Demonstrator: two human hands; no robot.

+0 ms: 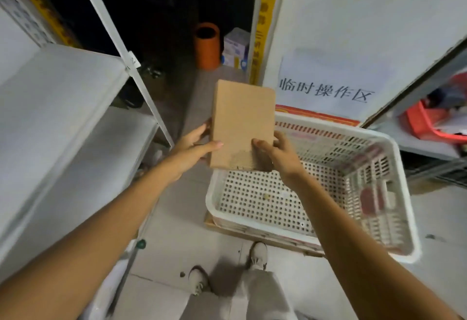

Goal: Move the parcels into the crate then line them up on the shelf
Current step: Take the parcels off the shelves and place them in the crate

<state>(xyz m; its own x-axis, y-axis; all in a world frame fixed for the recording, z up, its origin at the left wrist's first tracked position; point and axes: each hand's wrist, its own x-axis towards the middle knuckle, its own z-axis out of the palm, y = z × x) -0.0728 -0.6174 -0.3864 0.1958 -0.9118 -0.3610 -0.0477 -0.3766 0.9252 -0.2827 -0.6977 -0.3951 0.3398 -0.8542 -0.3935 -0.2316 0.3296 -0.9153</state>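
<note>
Gripping a brown parcel [241,122] in both hands, fingers partly hidden behind it, white crate [394,168] blurred.

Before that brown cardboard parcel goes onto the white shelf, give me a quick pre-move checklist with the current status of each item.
1. Grip: left hand and right hand both hold the flat brown cardboard parcel at its lower edge: ok.
2. Parcel condition: a scuffed, torn patch on the lower face near the right thumb: not ok.
3. White perforated plastic crate: no other parcels inside: ok.
4. White metal shelf on the left: the visible surface is bare: ok.
5. Path to the shelf: a white upright post stands between parcel and shelf: cannot tell if it clears.
6. Label side: no label visible on the facing side: cannot tell.
</note>
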